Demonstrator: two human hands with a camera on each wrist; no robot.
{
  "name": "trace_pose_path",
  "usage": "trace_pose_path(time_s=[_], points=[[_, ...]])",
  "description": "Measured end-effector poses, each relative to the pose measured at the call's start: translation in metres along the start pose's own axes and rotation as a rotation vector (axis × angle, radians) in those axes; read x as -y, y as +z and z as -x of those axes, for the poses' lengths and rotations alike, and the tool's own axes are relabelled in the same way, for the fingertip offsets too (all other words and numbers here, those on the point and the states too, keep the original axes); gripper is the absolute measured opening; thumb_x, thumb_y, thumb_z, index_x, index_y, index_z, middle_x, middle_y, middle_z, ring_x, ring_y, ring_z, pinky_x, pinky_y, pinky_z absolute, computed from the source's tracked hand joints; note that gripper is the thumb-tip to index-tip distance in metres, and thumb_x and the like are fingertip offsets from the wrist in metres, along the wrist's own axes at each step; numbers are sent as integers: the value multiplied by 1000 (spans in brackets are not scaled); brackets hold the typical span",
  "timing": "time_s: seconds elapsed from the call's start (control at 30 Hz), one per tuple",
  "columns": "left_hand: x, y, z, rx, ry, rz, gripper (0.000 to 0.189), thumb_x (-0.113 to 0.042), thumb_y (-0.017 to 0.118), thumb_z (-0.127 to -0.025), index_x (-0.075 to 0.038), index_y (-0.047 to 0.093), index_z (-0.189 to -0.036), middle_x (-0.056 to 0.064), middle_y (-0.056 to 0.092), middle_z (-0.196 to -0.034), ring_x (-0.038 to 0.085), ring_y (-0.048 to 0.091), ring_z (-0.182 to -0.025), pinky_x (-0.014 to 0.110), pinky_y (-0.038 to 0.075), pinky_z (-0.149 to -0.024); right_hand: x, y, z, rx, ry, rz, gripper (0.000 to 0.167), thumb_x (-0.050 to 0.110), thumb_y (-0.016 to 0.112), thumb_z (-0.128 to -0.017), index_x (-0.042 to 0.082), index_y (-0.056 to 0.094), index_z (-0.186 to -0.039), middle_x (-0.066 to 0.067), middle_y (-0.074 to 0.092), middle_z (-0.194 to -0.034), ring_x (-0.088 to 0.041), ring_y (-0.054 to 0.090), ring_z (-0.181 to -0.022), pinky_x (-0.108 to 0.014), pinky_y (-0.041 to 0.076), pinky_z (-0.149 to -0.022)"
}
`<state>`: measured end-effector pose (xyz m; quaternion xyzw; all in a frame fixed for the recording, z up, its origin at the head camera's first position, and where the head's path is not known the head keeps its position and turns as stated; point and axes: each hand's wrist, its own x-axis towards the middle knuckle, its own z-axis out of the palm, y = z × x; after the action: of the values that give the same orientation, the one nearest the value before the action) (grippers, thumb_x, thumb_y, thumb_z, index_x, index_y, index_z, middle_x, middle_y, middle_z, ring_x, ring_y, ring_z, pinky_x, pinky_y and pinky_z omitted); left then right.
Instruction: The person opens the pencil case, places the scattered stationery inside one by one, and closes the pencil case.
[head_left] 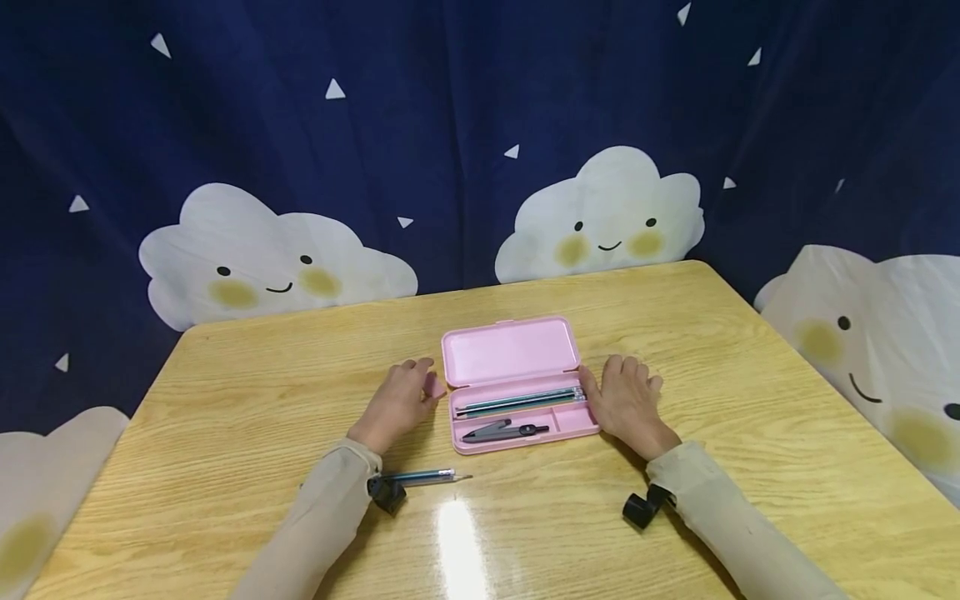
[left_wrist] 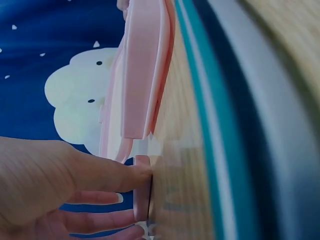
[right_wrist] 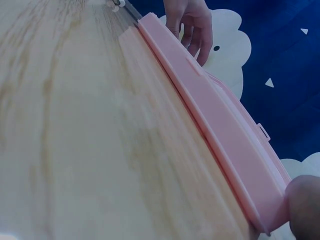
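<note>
A pink pencil case (head_left: pixel 512 352) lies with its lid folded back on the table. Its lower half holds several teal and dark pencils (head_left: pixel 517 402) and a grey compass (head_left: pixel 504 431). Left of the case, my left hand (head_left: pixel 393 406) pinches a small pink block (left_wrist: pixel 142 192), eraser-like, between thumb and fingers, low at the tabletop. My right hand (head_left: pixel 628 402) rests at the case's right end, its thumb (right_wrist: pixel 306 207) against the corner and its other fingers spread loosely over the table. Beneath my left wrist lies another pencil (head_left: pixel 427 477), partly hidden by the sleeve.
The wooden table (head_left: pixel 562 525) extends around the case on every side. Behind it hangs a dark blue curtain (head_left: pixel 450 100) with smiling clouds. A black wrist camera (head_left: pixel 387 494) hangs close over the loose pencil; another black camera (head_left: pixel 640 510) is on the right wrist.
</note>
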<state>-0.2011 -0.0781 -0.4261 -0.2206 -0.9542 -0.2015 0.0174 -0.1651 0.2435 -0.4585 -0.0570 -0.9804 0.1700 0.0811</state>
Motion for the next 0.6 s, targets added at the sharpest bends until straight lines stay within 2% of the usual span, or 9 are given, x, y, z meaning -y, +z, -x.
trace_pose_path(time_s=[0.2,0.33,0.6], points=[[-2,1,0,14,-14,-4,52,-7,76,-81,7,54,-126,21,61,-101,34,60,-94,41,52,-80,-1,1,1,-8,0,-4,48,46,38,-100,1,42,-85,-16,38,-81,-35,36,-78,-48,25,-70],[-2,1,0,1,-9,12,50,-6,76,-81,7,55,-125,20,62,-100,32,60,-93,40,52,-80,-1,1,1,-11,0,-3,48,46,39,-100,1,41,-84,-15,38,-81,-35,36,-77,-48,25,-70],[1,3,-1,-58,46,42,37,-3,75,-81,7,61,-113,14,63,-89,26,59,-84,37,52,-74,-1,1,0,-8,0,0,48,46,38,-100,1,41,-85,-15,37,-81,-34,36,-77,-48,25,-70]])
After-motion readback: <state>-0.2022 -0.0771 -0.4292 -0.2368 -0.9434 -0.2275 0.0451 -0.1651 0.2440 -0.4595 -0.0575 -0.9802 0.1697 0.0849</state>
